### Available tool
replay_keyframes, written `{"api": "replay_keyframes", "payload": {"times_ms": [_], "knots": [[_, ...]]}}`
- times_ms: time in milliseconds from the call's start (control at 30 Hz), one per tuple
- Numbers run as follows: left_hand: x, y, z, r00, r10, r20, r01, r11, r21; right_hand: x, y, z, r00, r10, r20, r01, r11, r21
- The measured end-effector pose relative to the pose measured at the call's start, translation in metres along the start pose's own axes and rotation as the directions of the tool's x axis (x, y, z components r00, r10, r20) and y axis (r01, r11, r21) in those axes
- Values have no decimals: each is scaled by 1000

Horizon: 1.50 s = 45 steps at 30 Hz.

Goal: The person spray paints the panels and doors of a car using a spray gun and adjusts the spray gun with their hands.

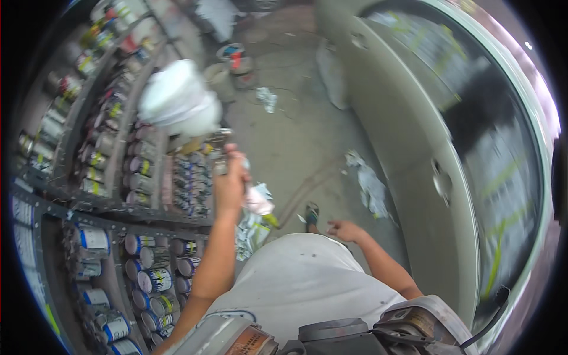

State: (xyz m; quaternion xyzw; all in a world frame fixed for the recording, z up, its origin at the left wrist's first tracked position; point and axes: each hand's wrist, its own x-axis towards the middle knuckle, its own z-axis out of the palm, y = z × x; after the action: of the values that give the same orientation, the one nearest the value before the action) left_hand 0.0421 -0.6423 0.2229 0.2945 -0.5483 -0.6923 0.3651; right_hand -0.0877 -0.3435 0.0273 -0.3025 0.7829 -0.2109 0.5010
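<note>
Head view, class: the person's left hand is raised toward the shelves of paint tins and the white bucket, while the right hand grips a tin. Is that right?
Not quite. In the head view the left hand is raised toward the shelves of paint tins and the white bucket, but the right hand is empty, fingers spread.

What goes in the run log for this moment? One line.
left hand: raised at shelf, gripping metal handle of white bucket | right hand: free, low | shelves: paint cans

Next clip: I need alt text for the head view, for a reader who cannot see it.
Seen from above, a person's raised left hand grips the wire handle of a blurred white bucket beside metal shelves packed with paint cans. The right hand hangs open and empty over a concrete floor littered with crumpled paper.
</note>
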Motion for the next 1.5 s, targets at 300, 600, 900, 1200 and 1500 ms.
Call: {"api": "replay_keyframes", "payload": {"times_ms": [300, 600, 900, 1200, 1500], "knots": [[154, -31, 108, 932, 269, 242, -289, 956, 48, 96, -273, -226, 638, -760, -126, 711, 518, 475], [295, 11, 129, 929, 174, 327, -158, 985, -75, 199, -378, -298, 564, -756, -332, 817, 569, 92], [464, 26, 84, 824, -66, 562, -349, 723, 596, 340, -435, -391, 744, -463, -481, 664, 436, 608], [627, 12, 61, 886, -118, 448, -104, 891, 441, 410, -488, -486, 709, -431, -558, 701, 351, 620], [742, -35, 173, 617, -145, 773, 193, 981, 30, 511, -537, -587, 597, -483, -641, 788, 202, 581]]}}
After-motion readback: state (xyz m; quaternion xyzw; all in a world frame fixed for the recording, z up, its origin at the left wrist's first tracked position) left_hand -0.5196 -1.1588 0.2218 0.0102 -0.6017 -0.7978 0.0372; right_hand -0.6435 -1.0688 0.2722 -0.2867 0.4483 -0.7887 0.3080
